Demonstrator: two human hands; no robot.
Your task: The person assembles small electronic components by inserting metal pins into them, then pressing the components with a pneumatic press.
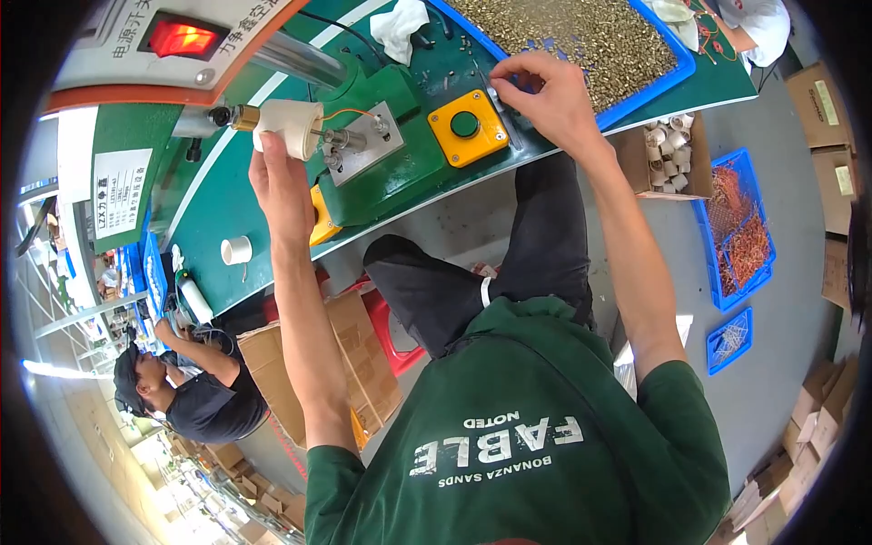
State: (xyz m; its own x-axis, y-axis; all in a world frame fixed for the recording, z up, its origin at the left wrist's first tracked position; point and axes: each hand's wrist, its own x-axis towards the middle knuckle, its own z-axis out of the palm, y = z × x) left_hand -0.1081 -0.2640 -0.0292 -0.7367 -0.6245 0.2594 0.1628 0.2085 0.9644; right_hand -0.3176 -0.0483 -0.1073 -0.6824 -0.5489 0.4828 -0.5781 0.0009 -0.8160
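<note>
At the green press fixture (pixel 381 136), the left hand (pixel 282 182) grips a white ceramic socket (pixel 289 125) with fingers wrapped round it — seemingly to steady it against the metal pin (pixel 345 139). Its long axis runs left-right, open end toward the pin. The right hand (pixel 549 95) pinches a small part, too tiny to identify, at the blue tray's (pixel 649 86) edge.

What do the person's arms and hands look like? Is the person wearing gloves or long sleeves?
No gloves: the left hand and the right hand are both bare, with no rings or watch that I can see. The forearms are bare too. Short dark green sleeves of a T-shirt end near the elbows.
</note>
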